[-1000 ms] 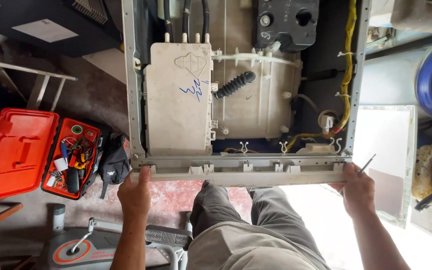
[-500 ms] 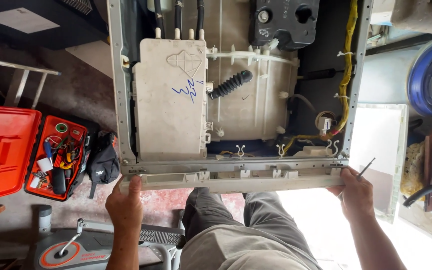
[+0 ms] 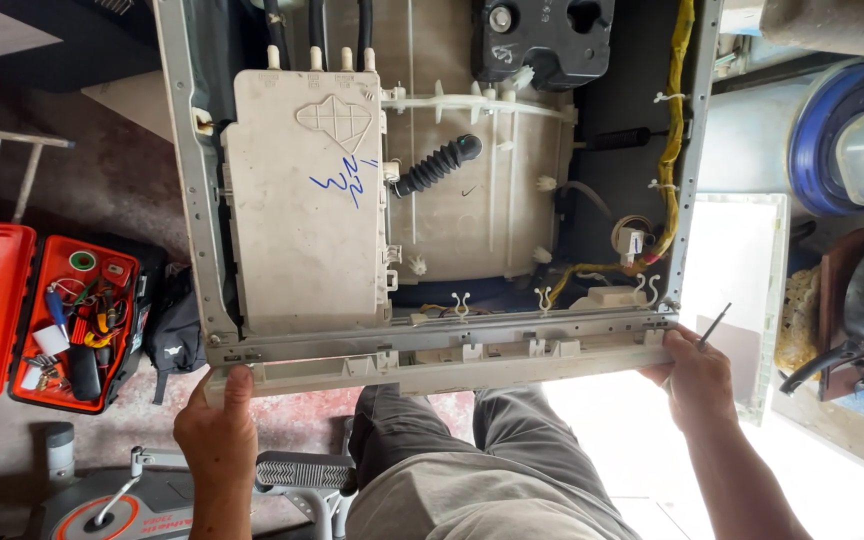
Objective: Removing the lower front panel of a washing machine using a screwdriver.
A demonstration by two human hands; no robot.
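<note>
I look down into an opened washing machine (image 3: 192, 180) with its top off. My left hand (image 3: 218, 425) grips the left end of the long pale front panel (image 3: 452, 365) at the machine's near edge, thumb up against it. My right hand (image 3: 697, 380) holds the panel's right end and also pinches a thin dark screwdriver (image 3: 714, 325) that sticks up from the fingers. Inside the machine lie a beige detergent box (image 3: 302, 200) with blue marks, a black ribbed hose (image 3: 437, 165), the drum housing (image 3: 482, 200) and yellow wiring (image 3: 674, 150).
An open red toolbox (image 3: 12, 315) full of tools lies on the floor at left, with a black bag (image 3: 174, 335) beside it. A white lid panel (image 3: 737, 290) leans at right, near a blue barrel (image 3: 837, 135). Exercise equipment (image 3: 152, 495) stands by my knees.
The view has shifted right, so the toolbox slid toward the left edge. My left hand has slipped down a little along the panel's left end; the right hand keeps its hold.
</note>
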